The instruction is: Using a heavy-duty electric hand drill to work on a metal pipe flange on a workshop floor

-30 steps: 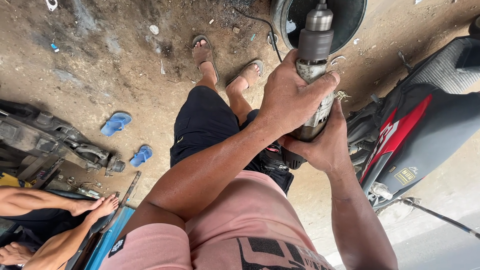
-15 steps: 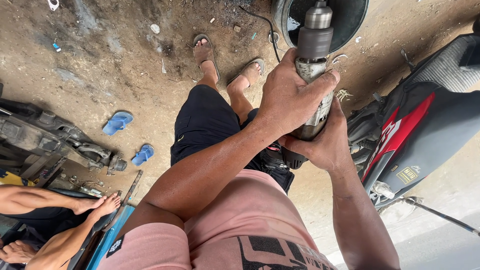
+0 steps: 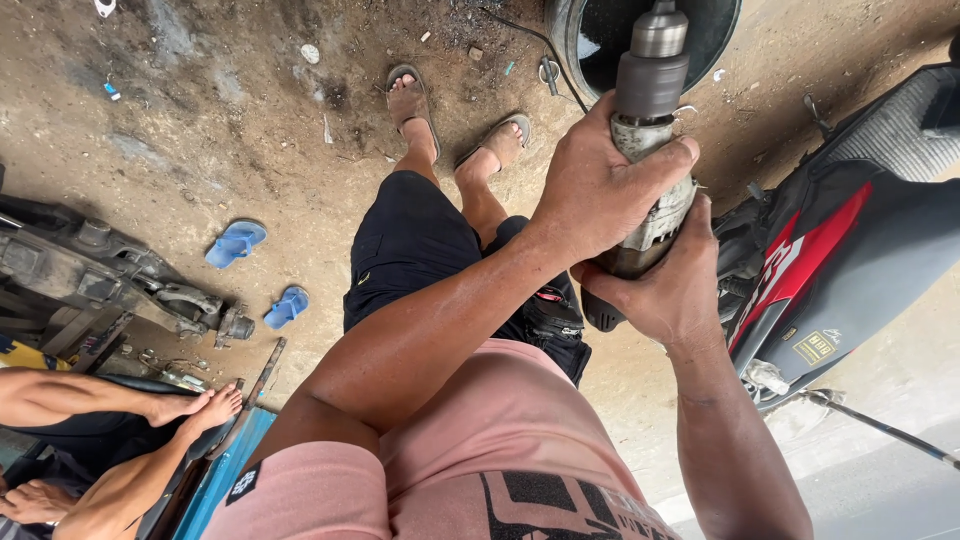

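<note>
Head view is showing both hands gripping an electric drill (image 3: 645, 150): left hand (image 3: 600, 185) above, right hand (image 3: 665, 290) below, beside a motorcycle (image 3: 850, 250).

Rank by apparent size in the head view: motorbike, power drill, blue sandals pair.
1. Motorbike, largest though cut off by the frame.
2. Power drill, held in left hand and right hand; nearness enlarges it.
3. Blue sandals, smallest.

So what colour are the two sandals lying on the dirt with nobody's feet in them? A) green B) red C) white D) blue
D: the two loose sandals lying on the dirt ground beside the grey machine part are blue, while the person's own feet are in brown ones.
</note>
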